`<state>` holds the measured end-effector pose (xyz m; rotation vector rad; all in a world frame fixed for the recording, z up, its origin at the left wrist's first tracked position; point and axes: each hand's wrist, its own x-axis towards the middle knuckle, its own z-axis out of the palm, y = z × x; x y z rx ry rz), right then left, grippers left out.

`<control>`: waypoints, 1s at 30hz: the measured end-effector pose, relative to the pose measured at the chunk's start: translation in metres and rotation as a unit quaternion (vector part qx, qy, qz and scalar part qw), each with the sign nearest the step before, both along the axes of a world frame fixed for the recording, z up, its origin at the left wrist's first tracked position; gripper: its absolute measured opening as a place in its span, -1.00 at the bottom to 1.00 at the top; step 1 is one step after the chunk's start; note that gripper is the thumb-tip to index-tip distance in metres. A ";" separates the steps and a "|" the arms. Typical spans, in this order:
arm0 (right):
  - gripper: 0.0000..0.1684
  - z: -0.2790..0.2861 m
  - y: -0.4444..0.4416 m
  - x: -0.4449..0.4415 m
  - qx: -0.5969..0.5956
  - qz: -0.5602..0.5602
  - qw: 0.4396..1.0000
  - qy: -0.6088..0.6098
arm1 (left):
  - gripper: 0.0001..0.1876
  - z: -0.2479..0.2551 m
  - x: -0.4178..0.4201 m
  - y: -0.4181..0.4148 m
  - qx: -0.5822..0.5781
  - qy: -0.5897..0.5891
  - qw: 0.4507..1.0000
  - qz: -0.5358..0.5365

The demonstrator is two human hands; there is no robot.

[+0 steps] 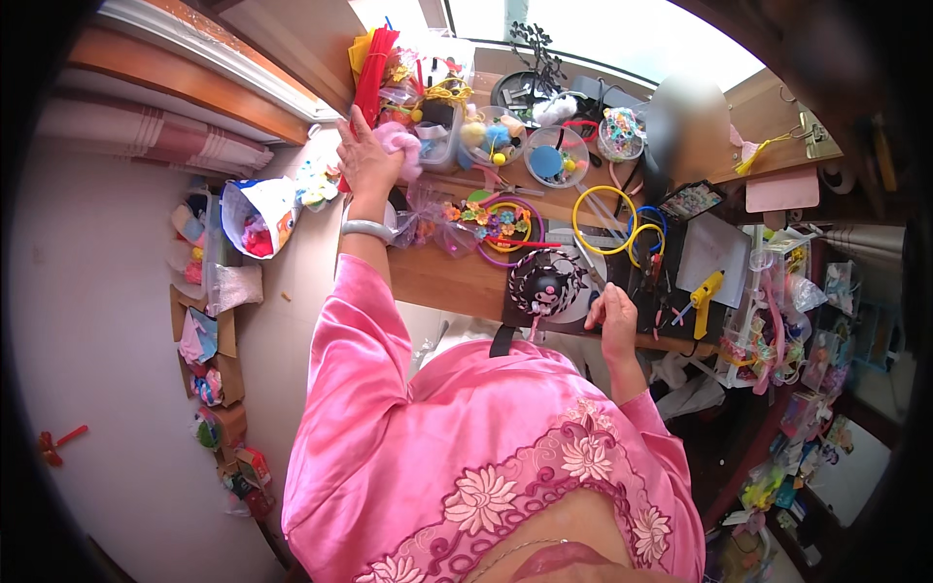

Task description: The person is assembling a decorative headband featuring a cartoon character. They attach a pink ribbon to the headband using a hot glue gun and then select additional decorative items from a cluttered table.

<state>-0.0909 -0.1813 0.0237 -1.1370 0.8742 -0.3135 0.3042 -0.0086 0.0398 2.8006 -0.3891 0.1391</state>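
Observation:
My left hand (pixel 368 160) is at the back left of the wooden desk, fingers spread, over a bundle of red strips (pixel 373 80) and against pink fluffy material (pixel 401 146). Contact with the strips is unclear. My right hand (pixel 616 317), at the desk's near edge, has its fingers closed on a slim metal tool (pixel 592 268), whose kind cannot be told. Left of it, a black-and-white braided ring with a black cartoon figure (pixel 547 286) lies partly over a white round plate (pixel 579 306). A red stick (pixel 521 243) lies just behind the ring.
Yellow hoops (pixel 605 220), a purple hoop (pixel 541 218) and flower trims (pixel 488 216) lie mid-desk. Clear tubs of supplies (pixel 557 157) stand behind. A yellow glue gun (pixel 705 295) rests at right, near a white tray (pixel 714 259). A bag (pixel 259 218) stands left of the desk.

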 end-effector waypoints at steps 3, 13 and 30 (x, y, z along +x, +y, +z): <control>-0.60 0.005 0.000 0.013 -0.031 0.044 0.998 0.028 | 0.05 -0.001 0.014 0.008 0.010 0.065 0.998 0.002; -0.71 0.002 0.018 0.022 -0.101 0.116 0.987 0.055 | 0.01 -0.022 0.040 0.022 0.059 0.065 0.995 -0.042; -0.50 -0.097 0.056 -0.019 0.047 0.344 0.894 0.283 | 0.01 -0.016 0.014 -0.004 0.057 0.081 0.995 0.007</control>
